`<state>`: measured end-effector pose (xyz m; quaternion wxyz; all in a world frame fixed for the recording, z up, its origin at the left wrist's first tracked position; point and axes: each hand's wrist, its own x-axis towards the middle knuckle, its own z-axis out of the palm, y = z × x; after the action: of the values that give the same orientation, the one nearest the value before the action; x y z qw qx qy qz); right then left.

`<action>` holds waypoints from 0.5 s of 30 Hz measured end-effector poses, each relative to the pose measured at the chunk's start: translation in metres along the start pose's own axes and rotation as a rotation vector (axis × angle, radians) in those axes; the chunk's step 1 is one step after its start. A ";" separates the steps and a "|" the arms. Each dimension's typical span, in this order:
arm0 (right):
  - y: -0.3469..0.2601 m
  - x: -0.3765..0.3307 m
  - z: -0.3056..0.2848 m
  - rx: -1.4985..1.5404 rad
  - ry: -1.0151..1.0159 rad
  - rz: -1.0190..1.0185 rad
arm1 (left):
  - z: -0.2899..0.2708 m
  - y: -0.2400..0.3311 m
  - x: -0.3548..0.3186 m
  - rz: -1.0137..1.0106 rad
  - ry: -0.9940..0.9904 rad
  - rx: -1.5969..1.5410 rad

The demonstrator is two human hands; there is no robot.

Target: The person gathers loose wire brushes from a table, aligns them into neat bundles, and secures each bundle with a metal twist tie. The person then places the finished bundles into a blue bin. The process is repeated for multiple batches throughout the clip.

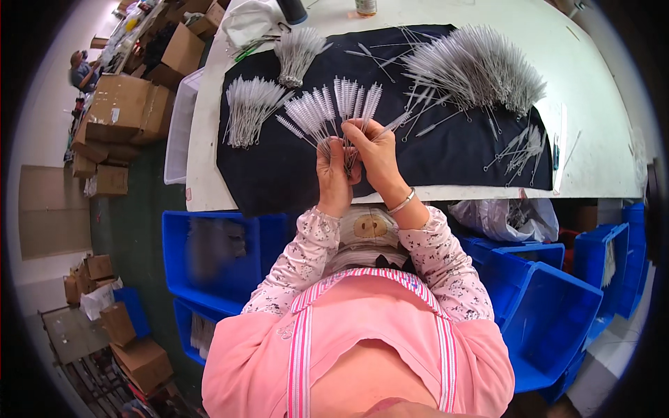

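Observation:
A fan of straw-cleaning brushes [311,111], with white bristles and thin wire stems, stands up from my two hands. My left hand [335,177] is closed around the lower stems. Beside it, my right hand [376,155] pinches stems from the same fan, its thumb and forefinger together; the wire ends are partly hidden by the fingers. On the dark cloth [261,177] to the left lie a bundle of brushes [251,104] and a second bundle [296,56] farther back. A large heap of brushes [481,70] spreads at the far right, with a smaller group [526,150] nearer.
The cloth covers part of a white table [592,104]. A dark cylinder [293,10] and a small bottle [365,7] stand at the back edge. Blue bins [550,306] sit below the table on both sides. Cardboard boxes [118,108] and another person [83,71] are at far left.

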<state>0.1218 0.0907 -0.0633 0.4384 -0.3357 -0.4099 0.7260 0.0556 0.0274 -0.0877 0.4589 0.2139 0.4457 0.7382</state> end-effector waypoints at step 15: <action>-0.004 0.002 -0.005 0.135 -0.182 0.130 | -0.011 0.000 0.004 0.066 -0.027 0.104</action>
<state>0.1269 0.0953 -0.0619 0.3729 -0.2643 -0.3756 0.8063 0.0463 0.0256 -0.0936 0.4286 0.2617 0.4700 0.7259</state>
